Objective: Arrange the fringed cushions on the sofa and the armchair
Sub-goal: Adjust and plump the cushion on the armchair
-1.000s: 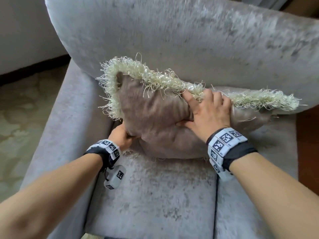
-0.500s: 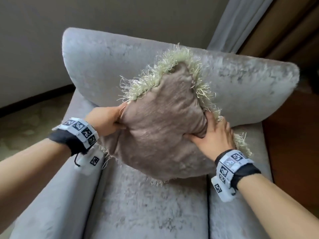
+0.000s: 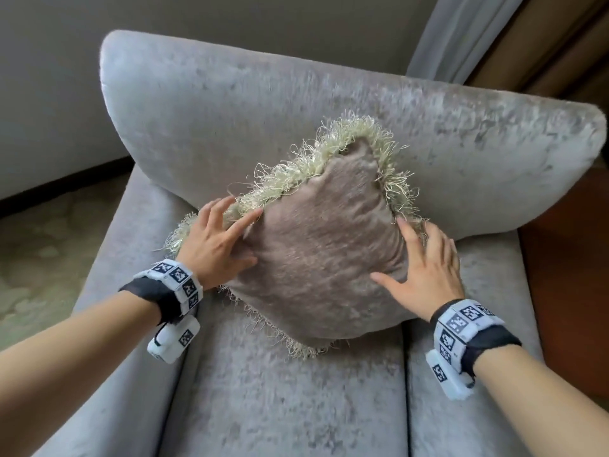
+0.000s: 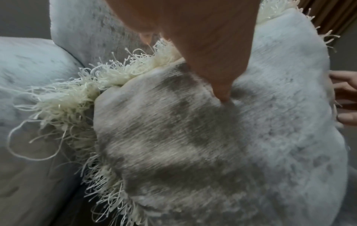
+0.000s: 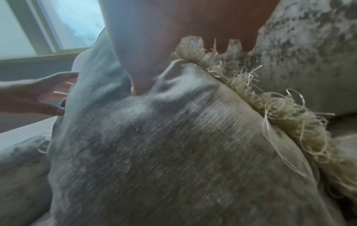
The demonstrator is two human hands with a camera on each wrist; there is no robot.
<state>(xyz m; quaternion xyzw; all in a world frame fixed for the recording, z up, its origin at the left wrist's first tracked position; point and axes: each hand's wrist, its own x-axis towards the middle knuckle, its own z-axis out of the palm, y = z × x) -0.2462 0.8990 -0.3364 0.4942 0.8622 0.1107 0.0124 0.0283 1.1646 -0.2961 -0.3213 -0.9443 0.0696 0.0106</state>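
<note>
Fringed cushion [image 3: 323,255] propped corner-up on the armchair [image 3: 230,103], top corner leaning against the backrest, bottom corner down on the seat. Left hand [image 3: 216,240] spread flat on the cushion's left side, fingers straight over the fringe [image 3: 273,183], nothing clasped. Right hand [image 3: 425,268] likewise flat on the right side, fingers extended, thumb splayed across the fabric; pressing rather than holding, so both grips loose and wide, steadying only. From the left wrist view, 1 fingertip dimpling the soft velvet-like cover. Likely risks from here: balanced on 1 corner, so liable to roll sideways or slump forward off the backrest once both palms lift, especially if 1 side is released before the other; soft filling may sag and flatten the diamond shape; loose fringe threads could snag on fingers or wrist bands [image 3: 178,282] and drag the cushion askew. Armchair in pale grey crushed velvet, seat split by a seam. Behind it a plain wall and a grey curtain [image 3: 461,34] at the right; patterned floor at left, reddish-brown floor at right. Window [image 5: 48,27] visible from the right wrist view
</note>
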